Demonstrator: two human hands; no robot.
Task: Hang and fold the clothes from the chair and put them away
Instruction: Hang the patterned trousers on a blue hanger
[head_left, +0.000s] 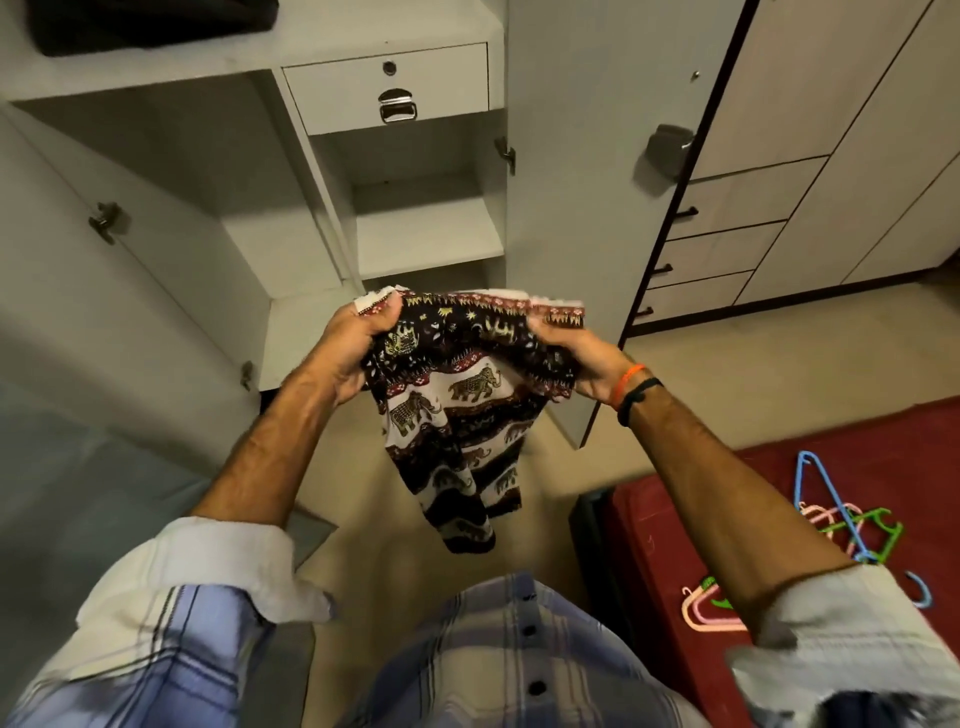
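Open wardrobe (291, 171) ahead. Before its shelves, left hand (358, 343) and right hand (576, 353) each grip the top edge of soft, light elephant-print trousers (457, 405), which hang limp below; hold them by the waistband.

— How is the light?

— Dim and warm, with a yellowish cast. The wardrobe shelves (426, 234) catch the most light; their recesses fall into soft shadow. A small glare sits on the metal drawer handle (397, 106).

— Is it sharp?

— The middle is fairly crisp, the elephant-print cloth (457, 405) most of all. The shirt sleeves (171, 618) near the bottom edge smear with blur.

— Any distortion?

— Wide-angle bending: the wardrobe door (597, 182) leans and straight edges splay outward.
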